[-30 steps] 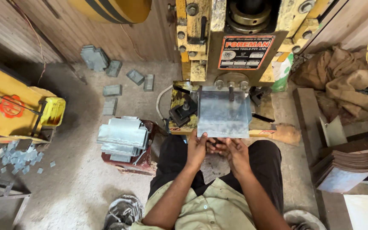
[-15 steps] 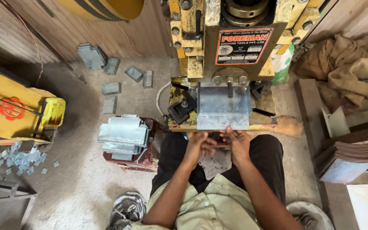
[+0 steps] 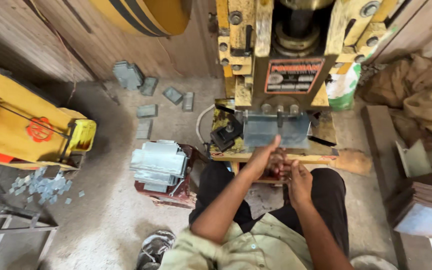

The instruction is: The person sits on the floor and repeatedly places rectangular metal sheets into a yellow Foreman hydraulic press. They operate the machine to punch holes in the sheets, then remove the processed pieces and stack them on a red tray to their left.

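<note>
Seated operator at a yellow power press [image 3: 286, 55]. Left hand [image 3: 266, 159] fingers grasp the near edge of a grey sheet-metal blank [image 3: 275, 131] lying under the ram; right hand [image 3: 300, 181] just behind (grip unclear). Best kept square, fingers outside the die.

I see the concrete floor [image 3: 101, 215] carrying a yellow press [image 3: 276, 75]. Left of the press, grey metal pieces [image 3: 148, 95] lie scattered on the floor. Further left of the press, small grey scraps [image 3: 41, 185] lie in a heap.
</note>
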